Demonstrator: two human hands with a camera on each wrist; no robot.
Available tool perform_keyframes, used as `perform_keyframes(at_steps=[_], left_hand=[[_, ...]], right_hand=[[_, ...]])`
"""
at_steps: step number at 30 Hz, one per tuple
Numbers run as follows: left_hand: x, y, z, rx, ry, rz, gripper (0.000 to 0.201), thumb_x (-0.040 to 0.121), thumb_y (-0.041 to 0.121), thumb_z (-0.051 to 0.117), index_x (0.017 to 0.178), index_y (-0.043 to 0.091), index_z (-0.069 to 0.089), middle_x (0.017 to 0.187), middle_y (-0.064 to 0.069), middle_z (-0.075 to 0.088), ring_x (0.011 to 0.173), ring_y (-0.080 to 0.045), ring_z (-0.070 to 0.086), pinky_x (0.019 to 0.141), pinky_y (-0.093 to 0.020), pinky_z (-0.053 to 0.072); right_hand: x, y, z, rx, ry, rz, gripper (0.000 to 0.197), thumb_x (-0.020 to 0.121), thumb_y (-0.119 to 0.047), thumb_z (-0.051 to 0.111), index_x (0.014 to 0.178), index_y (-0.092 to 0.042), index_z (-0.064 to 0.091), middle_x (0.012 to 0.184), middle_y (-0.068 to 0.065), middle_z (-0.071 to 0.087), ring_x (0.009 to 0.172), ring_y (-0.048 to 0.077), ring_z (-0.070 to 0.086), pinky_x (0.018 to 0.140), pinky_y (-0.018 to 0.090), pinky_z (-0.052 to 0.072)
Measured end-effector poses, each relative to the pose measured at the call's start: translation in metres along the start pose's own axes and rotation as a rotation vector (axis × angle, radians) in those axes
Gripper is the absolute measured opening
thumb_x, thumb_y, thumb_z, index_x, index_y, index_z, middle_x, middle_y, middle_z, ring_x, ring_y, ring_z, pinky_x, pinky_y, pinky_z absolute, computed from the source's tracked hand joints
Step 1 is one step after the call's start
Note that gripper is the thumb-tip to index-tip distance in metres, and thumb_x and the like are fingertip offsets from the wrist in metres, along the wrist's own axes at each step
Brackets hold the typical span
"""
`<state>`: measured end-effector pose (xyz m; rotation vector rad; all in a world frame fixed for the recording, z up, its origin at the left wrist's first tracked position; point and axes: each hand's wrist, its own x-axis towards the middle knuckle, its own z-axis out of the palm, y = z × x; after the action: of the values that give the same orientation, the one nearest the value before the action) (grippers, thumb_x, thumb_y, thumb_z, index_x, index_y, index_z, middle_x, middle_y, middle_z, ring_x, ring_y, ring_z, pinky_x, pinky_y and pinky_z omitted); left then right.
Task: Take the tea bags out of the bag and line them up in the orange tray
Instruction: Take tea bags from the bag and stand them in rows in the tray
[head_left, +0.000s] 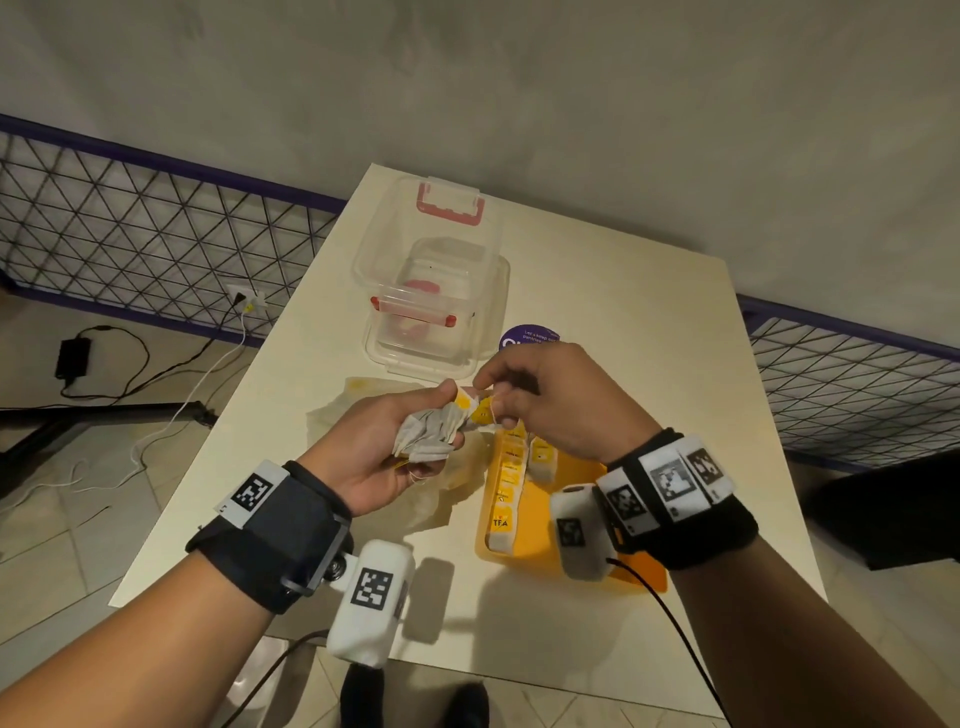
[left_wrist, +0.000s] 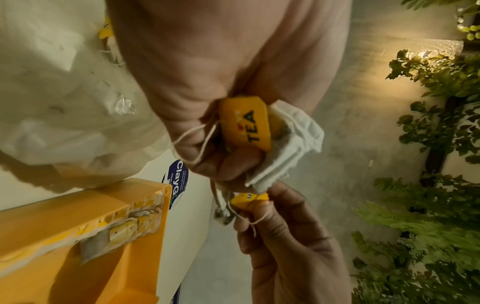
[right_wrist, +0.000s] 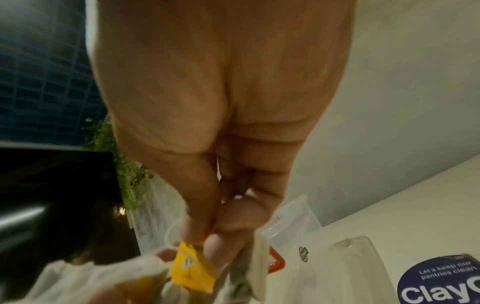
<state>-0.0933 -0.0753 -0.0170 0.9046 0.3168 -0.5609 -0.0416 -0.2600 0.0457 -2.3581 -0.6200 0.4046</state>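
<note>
Left hand (head_left: 387, 447): held above the worktop (head_left: 623, 322), fingers curled round a clump of tea bags (head_left: 428, 434).
Right hand (head_left: 561, 397): fingertips pinched a yellow tag (head_left: 482, 411) at the clump's edge.
Orange tray (head_left: 597, 566): on the worktop under the right wrist, with a row of tea bags (head_left: 506, 493) lined along its left side.
Bag (head_left: 363, 402): crumpled, pale, lying below the left hand.
Clear container (head_left: 431, 291): farther back, red clasps, apart from the tray.

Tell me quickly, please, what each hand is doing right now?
Left hand: grips a bunch of tea bags.
Right hand: pinches a yellow tag from that bunch.
</note>
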Motion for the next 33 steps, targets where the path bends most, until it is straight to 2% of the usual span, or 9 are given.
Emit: perform_keyframes(at_steps=[5,8,11,15,17,18,23,29,33], left_hand=[[-0.005,-0.001,-0.001,0.068,-0.026,0.014,0.027,0.092,0.03,0.06,0.096,0.004,0.064,0.081,-0.017,0.059,0.053,-0.016,0.053,0.037,-0.022,0.036],[-0.007,-0.001,-0.004,0.058,-0.035,0.005,0.027,0.092,0.03,0.062,0.099,0.005,0.067,0.09,-0.018,0.058,0.06,-0.017,0.053,0.039,-0.022,0.036],[-0.009,-0.001,-0.003,0.043,-0.06,-0.002,0.025,0.094,0.028,0.058,0.1,0.009,0.074,0.084,-0.013,0.06,0.059,-0.015,0.056,0.038,-0.022,0.036],[-0.01,0.0,-0.001,0.046,-0.076,-0.006,0.035,0.093,0.025,0.058,0.117,0.002,0.069,0.084,-0.011,0.063,0.058,-0.014,0.058,0.037,-0.02,0.038],[-0.011,0.001,0.001,0.063,-0.08,-0.022,0.03,0.093,0.024,0.059,0.11,0.004,0.072,0.086,-0.011,0.064,0.059,-0.014,0.059,0.037,-0.02,0.039],[-0.012,0.001,0.002,0.07,-0.08,-0.032,0.028,0.093,0.024,0.059,0.109,0.005,0.073,0.086,-0.011,0.065,0.059,-0.014,0.059,0.037,-0.02,0.04],[-0.011,0.001,0.005,0.077,-0.069,-0.061,0.047,0.089,0.022,0.061,0.131,0.0,0.059,0.084,-0.008,0.066,0.058,-0.015,0.061,0.038,-0.021,0.046],[-0.008,0.003,0.006,0.08,-0.071,-0.08,0.044,0.089,0.023,0.063,0.125,-0.002,0.062,0.09,-0.01,0.065,0.059,-0.015,0.06,0.039,-0.021,0.046],[-0.006,0.003,0.005,0.091,-0.094,-0.098,0.029,0.091,0.026,0.064,0.11,0.004,0.065,0.091,-0.015,0.057,0.059,-0.015,0.056,0.039,-0.021,0.041]], right_hand=[[0.006,0.001,0.004,-0.213,-0.117,-0.056,0.026,0.09,-0.013,0.069,0.114,-0.021,0.074,0.102,-0.006,0.068,0.088,0.005,0.061,0.079,0.023,0.051],[0.006,0.003,0.006,-0.239,-0.148,-0.062,0.019,0.089,-0.014,0.069,0.106,-0.021,0.076,0.1,-0.008,0.063,0.088,0.006,0.056,0.079,0.023,0.048],[0.004,0.005,0.006,-0.239,-0.111,-0.061,0.01,0.087,-0.018,0.073,0.095,-0.023,0.075,0.097,-0.008,0.059,0.085,0.007,0.056,0.076,0.025,0.048],[0.001,0.009,0.002,-0.181,-0.104,-0.034,0.006,0.087,-0.018,0.071,0.09,-0.024,0.072,0.098,-0.008,0.064,0.085,0.01,0.061,0.078,0.032,0.053],[0.0,0.01,0.0,-0.171,-0.111,0.005,0.007,0.089,-0.019,0.068,0.092,-0.024,0.071,0.095,-0.006,0.068,0.085,0.009,0.063,0.078,0.033,0.055],[-0.001,0.011,-0.001,-0.164,-0.115,0.02,0.007,0.089,-0.019,0.067,0.092,-0.024,0.07,0.093,-0.006,0.069,0.085,0.008,0.063,0.077,0.031,0.055],[-0.006,0.015,-0.003,-0.1,-0.11,0.032,0.007,0.09,-0.015,0.067,0.092,-0.02,0.069,0.086,-0.008,0.068,0.081,0.007,0.062,0.072,0.023,0.051],[-0.009,0.025,-0.008,-0.031,-0.063,0.04,0.007,0.09,-0.015,0.067,0.091,-0.02,0.069,0.093,-0.01,0.07,0.086,0.007,0.063,0.069,0.014,0.045],[-0.012,0.025,-0.016,0.057,-0.126,0.005,0.008,0.083,-0.008,0.072,0.082,-0.017,0.072,0.105,-0.013,0.071,0.095,0.003,0.064,0.07,0.007,0.043]])
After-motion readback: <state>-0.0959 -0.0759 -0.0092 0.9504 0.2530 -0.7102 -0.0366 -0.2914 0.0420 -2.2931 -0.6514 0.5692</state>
